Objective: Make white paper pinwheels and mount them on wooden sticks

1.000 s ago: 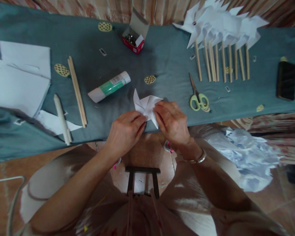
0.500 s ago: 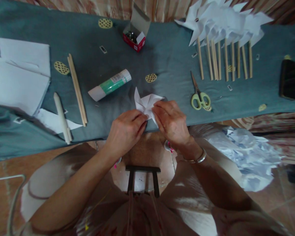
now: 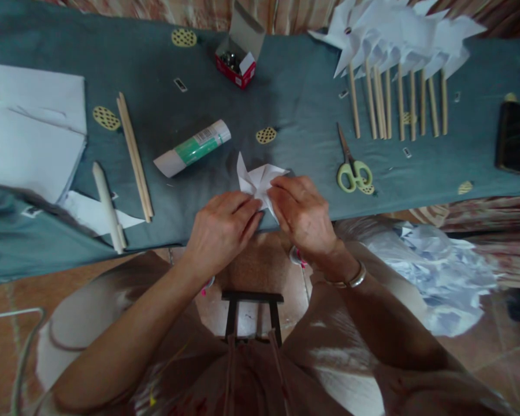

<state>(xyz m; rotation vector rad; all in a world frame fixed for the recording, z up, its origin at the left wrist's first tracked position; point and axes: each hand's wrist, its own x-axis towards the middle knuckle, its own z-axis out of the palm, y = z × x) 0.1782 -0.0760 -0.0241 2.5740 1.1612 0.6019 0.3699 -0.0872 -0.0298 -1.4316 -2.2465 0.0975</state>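
A white paper pinwheel (image 3: 262, 178) lies near the front edge of the cloth-covered table, its blades folded in toward the middle. My left hand (image 3: 223, 225) is closed on its left lower side, the fingertips close to the centre. From the right, my right hand (image 3: 304, 214) pinches another blade, with the thumb hidden beneath the fingers. A glue stick (image 3: 194, 148) with a green label lies beyond my left hand. Green-handled scissors (image 3: 350, 167) rest to the right of my right hand, blades pointing away.
Finished pinwheels on sticks (image 3: 398, 40) lie at the back right. A red box (image 3: 236, 72) of small metal pieces stands open at the back. Wooden sticks (image 3: 134, 156), a white pen-like tool (image 3: 106, 202) and paper sheets (image 3: 26, 150) lie left; a phone (image 3: 515, 137) lies far right.
Both hands stay on the pinwheel, with only a slight shift of the left fingers at its lower edge. The view has moved very slightly.
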